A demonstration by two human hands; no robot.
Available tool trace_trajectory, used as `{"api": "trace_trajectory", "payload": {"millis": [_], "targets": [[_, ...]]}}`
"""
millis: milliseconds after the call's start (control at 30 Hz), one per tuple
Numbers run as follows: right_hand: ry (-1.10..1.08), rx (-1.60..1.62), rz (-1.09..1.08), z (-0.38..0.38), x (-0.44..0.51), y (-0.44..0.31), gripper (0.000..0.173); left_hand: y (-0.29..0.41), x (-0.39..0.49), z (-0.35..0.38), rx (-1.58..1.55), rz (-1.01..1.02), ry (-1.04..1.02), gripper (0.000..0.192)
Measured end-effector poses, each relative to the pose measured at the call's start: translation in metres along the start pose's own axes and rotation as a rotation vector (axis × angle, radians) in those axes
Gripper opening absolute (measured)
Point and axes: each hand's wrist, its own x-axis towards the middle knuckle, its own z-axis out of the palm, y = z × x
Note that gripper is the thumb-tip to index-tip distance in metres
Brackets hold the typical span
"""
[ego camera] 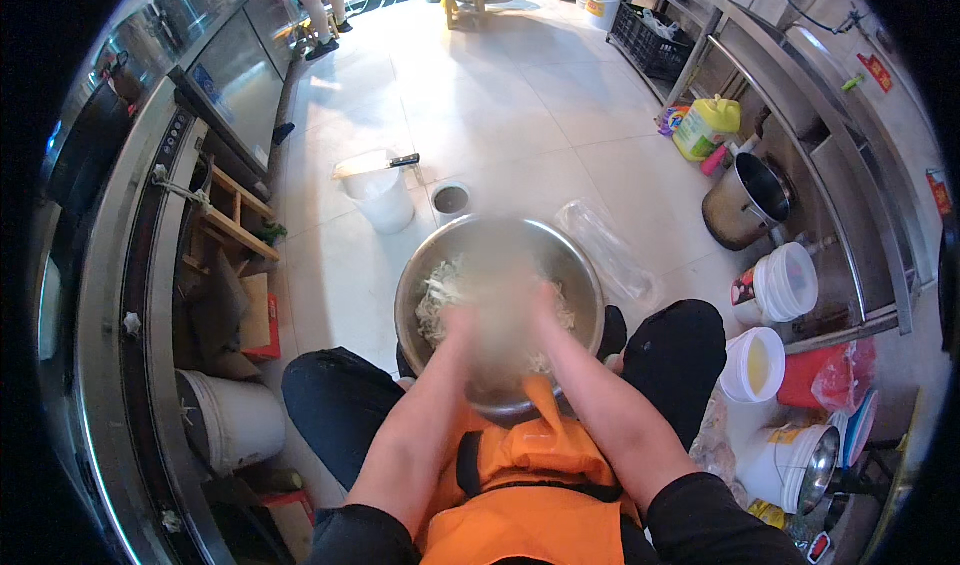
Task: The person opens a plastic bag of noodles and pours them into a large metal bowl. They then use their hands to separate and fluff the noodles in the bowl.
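Between my knees stands a large stainless steel bowl (594, 287) holding pale shredded food (436, 306), perhaps a cut vegetable. My left hand (459, 321) reaches into it from the left, down among the shreds. Opposite, my right hand (547, 306) is also inside the bowl, close to the shreds on that side. A hazy blur over the middle of the view hides the fingers of both hands and whatever lies between them. An orange apron (525, 524) covers my lap, and a fold of it rises against the bowl's near rim.
Beyond the bowl, a knife (375, 164) lies across a white bucket (381, 201), beside a small dark-filled container (451, 199). Clear plastic wrapping (607, 253) lies to the right. Buckets (752, 364) and a steel pot (739, 205) line the right side. A person (319, 9) stands far left.
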Motion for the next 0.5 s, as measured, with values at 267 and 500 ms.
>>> {"api": "trace_trajectory", "payload": {"millis": [267,500], "targets": [[-0.078,-0.384,-0.214,-0.007,-0.012,0.008,0.052,-0.013,0.033,-0.003,-0.028,-0.174,-0.047,0.074],[0.052,-0.535,-0.624,-0.014,-0.011,-0.003,0.054,-0.025,0.035,0.0,0.407,0.044,-0.151,0.086]]}}
